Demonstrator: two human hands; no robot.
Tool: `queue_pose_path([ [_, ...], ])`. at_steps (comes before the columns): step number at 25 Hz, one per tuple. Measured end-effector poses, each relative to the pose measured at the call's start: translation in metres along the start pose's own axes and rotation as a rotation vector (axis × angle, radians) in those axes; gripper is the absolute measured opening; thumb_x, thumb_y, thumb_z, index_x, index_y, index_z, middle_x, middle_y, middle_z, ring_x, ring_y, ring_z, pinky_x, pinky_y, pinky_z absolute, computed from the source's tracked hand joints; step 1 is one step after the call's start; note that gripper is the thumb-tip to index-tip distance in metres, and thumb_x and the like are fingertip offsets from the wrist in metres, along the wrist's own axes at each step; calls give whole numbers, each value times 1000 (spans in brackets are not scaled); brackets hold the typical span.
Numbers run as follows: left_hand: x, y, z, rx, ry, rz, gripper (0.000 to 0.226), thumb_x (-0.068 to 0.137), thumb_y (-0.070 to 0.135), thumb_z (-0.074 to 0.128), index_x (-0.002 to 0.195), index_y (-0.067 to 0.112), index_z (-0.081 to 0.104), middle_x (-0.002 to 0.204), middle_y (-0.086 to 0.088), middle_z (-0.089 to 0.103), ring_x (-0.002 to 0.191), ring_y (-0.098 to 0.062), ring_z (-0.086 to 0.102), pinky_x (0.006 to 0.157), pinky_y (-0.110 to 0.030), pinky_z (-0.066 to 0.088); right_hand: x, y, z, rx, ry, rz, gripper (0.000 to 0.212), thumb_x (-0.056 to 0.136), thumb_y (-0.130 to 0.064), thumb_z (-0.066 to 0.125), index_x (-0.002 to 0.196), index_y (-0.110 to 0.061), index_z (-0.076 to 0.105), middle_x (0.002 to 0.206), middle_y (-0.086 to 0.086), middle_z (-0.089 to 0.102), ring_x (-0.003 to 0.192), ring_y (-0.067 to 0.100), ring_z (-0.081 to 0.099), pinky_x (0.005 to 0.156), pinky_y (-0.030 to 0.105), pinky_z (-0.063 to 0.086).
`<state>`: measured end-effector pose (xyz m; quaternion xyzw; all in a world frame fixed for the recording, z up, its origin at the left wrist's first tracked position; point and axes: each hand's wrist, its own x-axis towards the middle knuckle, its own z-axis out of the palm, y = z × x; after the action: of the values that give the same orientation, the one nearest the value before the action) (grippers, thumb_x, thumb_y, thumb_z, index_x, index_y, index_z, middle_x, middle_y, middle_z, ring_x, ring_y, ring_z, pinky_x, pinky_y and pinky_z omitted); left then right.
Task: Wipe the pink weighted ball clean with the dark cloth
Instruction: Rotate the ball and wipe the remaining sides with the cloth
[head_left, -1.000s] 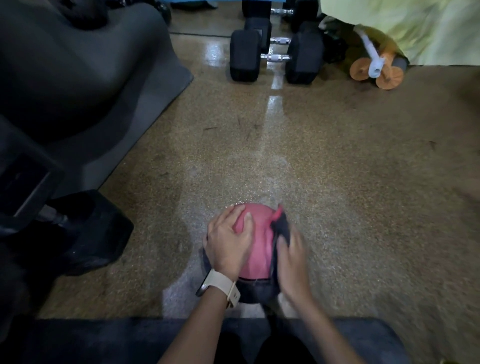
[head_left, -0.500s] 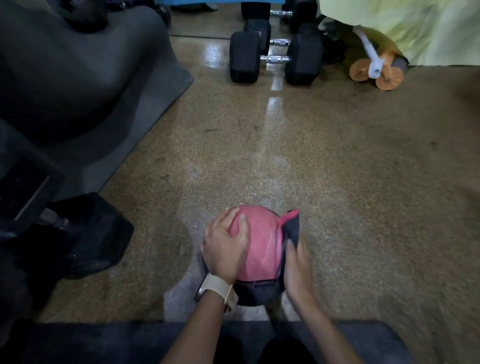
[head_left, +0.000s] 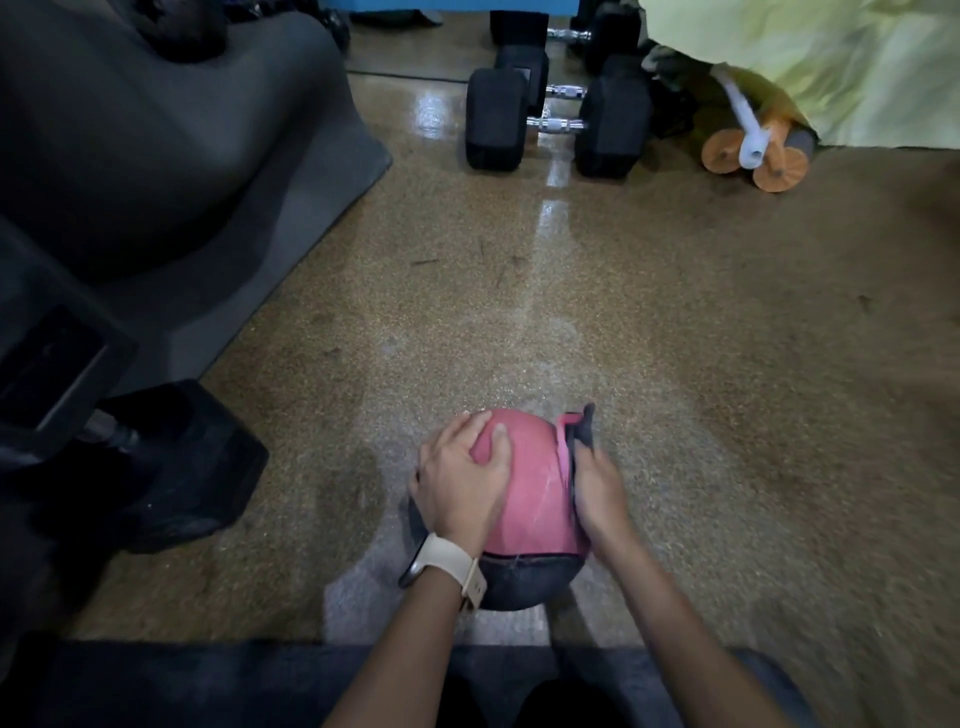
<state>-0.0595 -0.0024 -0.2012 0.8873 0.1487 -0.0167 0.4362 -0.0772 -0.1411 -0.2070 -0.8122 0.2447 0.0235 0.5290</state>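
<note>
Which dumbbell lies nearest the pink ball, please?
The large dumbbell at the left, close to the ball; the other two sit far ahead.

Speckled tan floor (head_left: 727, 364) shining, light streak (head_left: 551, 218) running down its middle, grey mat (head_left: 322, 197) lying at left, black dumbbells (head_left: 556, 124) sitting at far end, big dumbbell (head_left: 182, 462) sitting near left, orange wheels (head_left: 779, 174) resting beside yellow-green sheet (head_left: 810, 67) draping at far right, dark mat (head_left: 156, 680) running along near edge.
</note>
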Motion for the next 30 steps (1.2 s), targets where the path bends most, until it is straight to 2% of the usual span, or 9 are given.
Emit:
queue_pose_path([
  [3, -6, 2, 2, 25, 6, 2, 58, 82, 64, 40, 126, 40, 70, 144, 14, 60, 141, -19, 46, 116, -52, 36, 15, -35, 12, -319, -63, -211, 37, 101, -37, 32, 113, -22, 64, 101, -1, 64, 96, 20, 60, 74, 29, 44],
  [6, 2, -3, 0, -14, 15, 9, 68, 77, 69, 32, 124, 38, 72, 140, 13, 64, 137, -17, 52, 115, -51, 40, -53, -5, 23, -327, 10, -520, 47, 98, -42, 26, 140, -29, 44, 146, -12, 42, 140, 8, 31, 116, 28, 21],
  [9, -2, -6, -3, -51, 31, 14, 66, 77, 69, 36, 123, 38, 72, 140, 13, 64, 136, -16, 53, 115, -51, 41, -50, 14, 2, -84, 15, -352, 34, 101, -39, 29, 132, -41, 42, 144, -11, 43, 136, 6, 34, 109, 18, 26],
  [12, -10, -5, -3, -61, 30, 7, 65, 77, 69, 37, 123, 39, 73, 141, 14, 63, 137, -15, 52, 115, -53, 40, 14, -9, 0, -83, -66, 14, 32, 100, -39, 33, 102, -27, 62, 108, 6, 66, 99, 26, 60, 83, 36, 47],
  [14, -10, -4, -4, -69, 33, 9, 66, 77, 69, 37, 122, 37, 72, 139, 13, 64, 134, -16, 54, 113, -53, 42, 14, -30, 15, -280, -53, -162, 38, 97, -39, 30, 106, -23, 63, 109, 3, 67, 102, 26, 60, 85, 39, 48],
  [17, 4, -11, -6, -90, 12, -7, 44, 89, 52, 50, 123, 35, 73, 138, 9, 66, 131, -20, 58, 112, -50, 44, -54, -29, 34, -371, -33, -482, 53, 95, -46, 19, 140, -30, 43, 148, -14, 39, 143, 11, 25, 118, 38, 18],
  [19, 5, -16, -7, -139, 5, -16, 31, 95, 36, 60, 123, 35, 73, 141, 8, 64, 135, -18, 56, 115, -46, 42, -79, -8, 22, -367, -44, -528, 53, 96, -51, 18, 147, -39, 27, 154, -26, 18, 146, 0, 0, 118, 27, -1],
  [25, -12, -10, -9, -59, 35, -24, 31, 95, 44, 62, 125, 38, 71, 144, 14, 61, 140, -16, 50, 119, -52, 35, 12, -32, 18, -302, -25, -124, 37, 93, -39, 27, 97, -20, 59, 98, 3, 64, 99, 29, 61, 86, 40, 48],
  [30, -5, -16, -15, -124, 17, 25, 31, 94, 25, 65, 123, 31, 74, 139, 6, 66, 133, -19, 58, 115, -41, 42, -89, 0, 27, -508, 27, -600, 52, 98, -43, 24, 147, -30, 36, 154, -15, 28, 146, 12, 17, 116, 35, 15],
])
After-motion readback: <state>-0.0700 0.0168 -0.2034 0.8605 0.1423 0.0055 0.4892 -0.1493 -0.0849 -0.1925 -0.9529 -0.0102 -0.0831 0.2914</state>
